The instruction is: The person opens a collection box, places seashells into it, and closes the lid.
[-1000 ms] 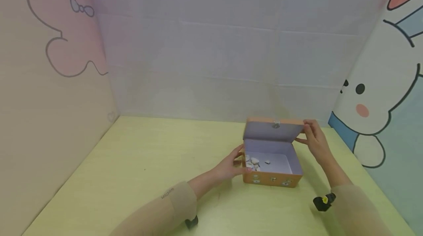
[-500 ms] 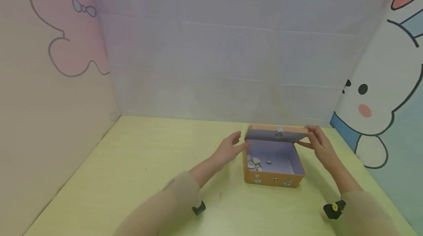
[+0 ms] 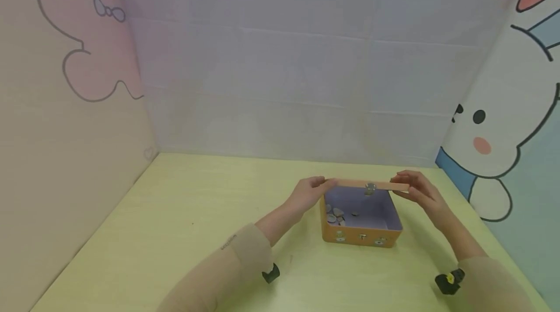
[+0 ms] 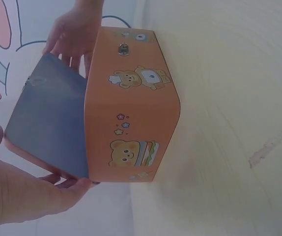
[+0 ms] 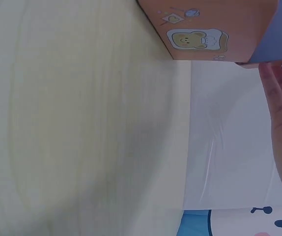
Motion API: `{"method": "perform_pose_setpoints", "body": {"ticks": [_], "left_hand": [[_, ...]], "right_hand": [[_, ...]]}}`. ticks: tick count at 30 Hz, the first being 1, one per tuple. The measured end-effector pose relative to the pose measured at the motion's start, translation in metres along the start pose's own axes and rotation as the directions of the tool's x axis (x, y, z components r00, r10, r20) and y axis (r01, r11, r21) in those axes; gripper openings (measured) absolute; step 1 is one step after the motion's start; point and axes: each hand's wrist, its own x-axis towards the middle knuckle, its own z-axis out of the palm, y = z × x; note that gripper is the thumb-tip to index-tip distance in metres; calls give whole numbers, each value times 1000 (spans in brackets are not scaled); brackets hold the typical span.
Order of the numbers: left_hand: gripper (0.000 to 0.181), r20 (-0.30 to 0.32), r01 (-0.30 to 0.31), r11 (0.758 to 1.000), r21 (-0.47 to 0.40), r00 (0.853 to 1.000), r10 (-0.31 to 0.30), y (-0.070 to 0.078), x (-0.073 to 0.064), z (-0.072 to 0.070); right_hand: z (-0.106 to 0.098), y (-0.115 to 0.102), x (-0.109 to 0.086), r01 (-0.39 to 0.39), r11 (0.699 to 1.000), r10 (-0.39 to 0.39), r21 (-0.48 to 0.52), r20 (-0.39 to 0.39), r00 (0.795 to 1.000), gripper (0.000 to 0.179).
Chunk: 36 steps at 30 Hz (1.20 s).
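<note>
An orange tin box [image 3: 369, 240] with bear stickers stands on the table, its hinged lid [image 3: 350, 183] partly raised and tilted forward over the lavender inside. My left hand [image 3: 306, 195] holds the lid's left end, thumb toward the front corner. At the other end my right hand [image 3: 423, 196] has thumb and fingers around the lid's right corner. Several small flat whitish pieces [image 3: 337, 212] lie inside at the left, one of them apart nearer the middle. In the left wrist view, the lid's grey-blue underside [image 4: 50, 113] faces the camera.
The pale yellow table [image 3: 197, 205] extends left and in front of the box. A white sheet [image 3: 280, 83] hangs behind it. Cartoon-printed walls stand on both sides, the right one [image 3: 503, 156] close to the right arm. A metal clasp [image 3: 370, 188] hangs from the lid's front.
The lid has swung forward and down. My left hand let go of the box's left side and moved up to the lid's left end; my right hand came down with the lid.
</note>
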Motion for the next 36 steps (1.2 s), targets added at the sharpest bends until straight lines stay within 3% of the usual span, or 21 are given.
{"method": "perform_pose_setpoints", "body": {"ticks": [12, 19, 22, 27, 30, 36], "left_hand": [[76, 8, -45, 998, 41, 999, 44, -5, -4, 3], [73, 33, -124, 991, 48, 992, 122, -9, -8, 4], [73, 41, -162, 984, 69, 986, 159, -12, -9, 4], [72, 50, -208, 968, 142, 978, 203, -16, -9, 3], [72, 52, -222, 960, 169, 975, 216, -19, -8, 2], [71, 69, -242, 944, 224, 970, 232, -23, -8, 0]], "right_hand": [[-9, -2, -8, -72, 994, 81, -83, 104, 991, 43], [-5, -11, -8, -93, 984, 112, -150, 121, 986, 43], [-4, -15, -8, -93, 971, 121, -222, 115, 986, 42], [-1, -21, -7, -104, 920, 152, -378, 99, 983, 41], [0, -24, -5, -113, 907, 169, -406, 105, 980, 41], [1, -26, -3, -85, 910, 154, -406, 141, 978, 44]]}}
